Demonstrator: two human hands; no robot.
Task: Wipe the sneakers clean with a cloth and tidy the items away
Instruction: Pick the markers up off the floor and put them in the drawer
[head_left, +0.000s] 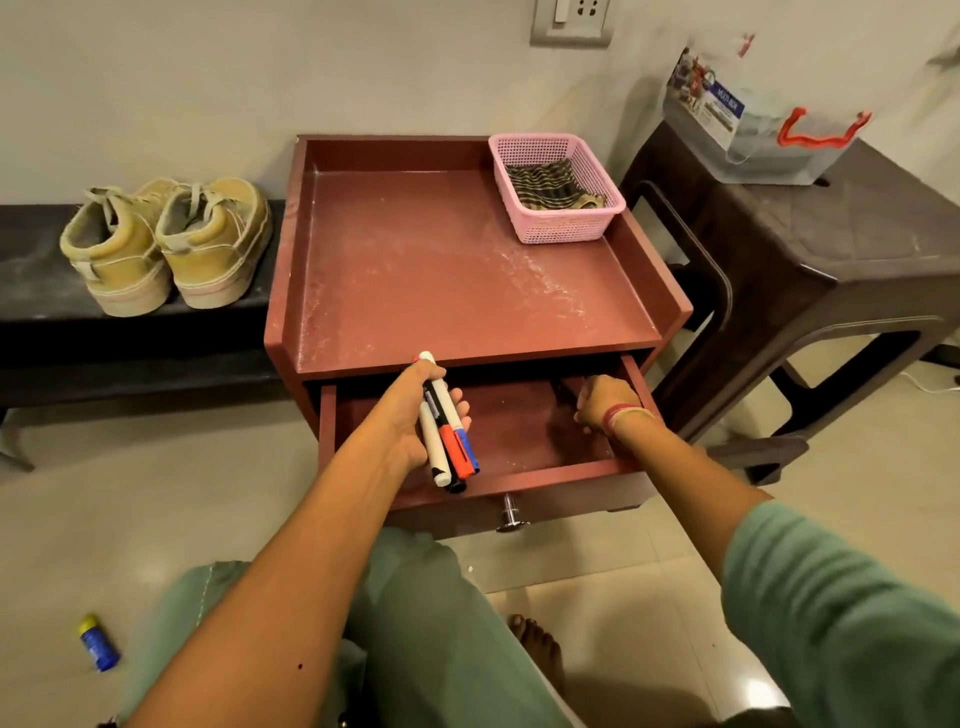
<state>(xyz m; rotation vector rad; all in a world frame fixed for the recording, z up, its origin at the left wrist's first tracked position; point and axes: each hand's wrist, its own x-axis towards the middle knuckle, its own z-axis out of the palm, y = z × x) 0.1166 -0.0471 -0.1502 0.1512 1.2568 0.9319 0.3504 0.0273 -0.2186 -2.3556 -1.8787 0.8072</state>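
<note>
We are in the tidying part of the job: our left hand (415, 410) grips a bundle of markers (445, 423) above the front left corner of the open drawer (519, 431), while our right hand (602, 402) reaches into the drawer's back right corner with its fingers curled. We cannot tell whether it holds anything, since the spot beneath it is dark. To do this step well, we judge it best to lower the markers until they touch the drawer floor before loosening the grip, and to lay them parallel to the front edge so they do not roll or jam the drawer when it closes. The right hand should come clear of the drawer before we push on the knob (511, 514) at the middle of the front panel. The sneakers (166, 244) stand side by side, heels toward us, at the right end of the dark bench (31, 291), just beside the cabinet (441, 260). The cloth (550, 187) lies in the pink basket (563, 228) at the back right corner of the cabinet top. A small blue and yellow tube (98, 644) lies on the floor to our left, likely needing putting away too.
</note>
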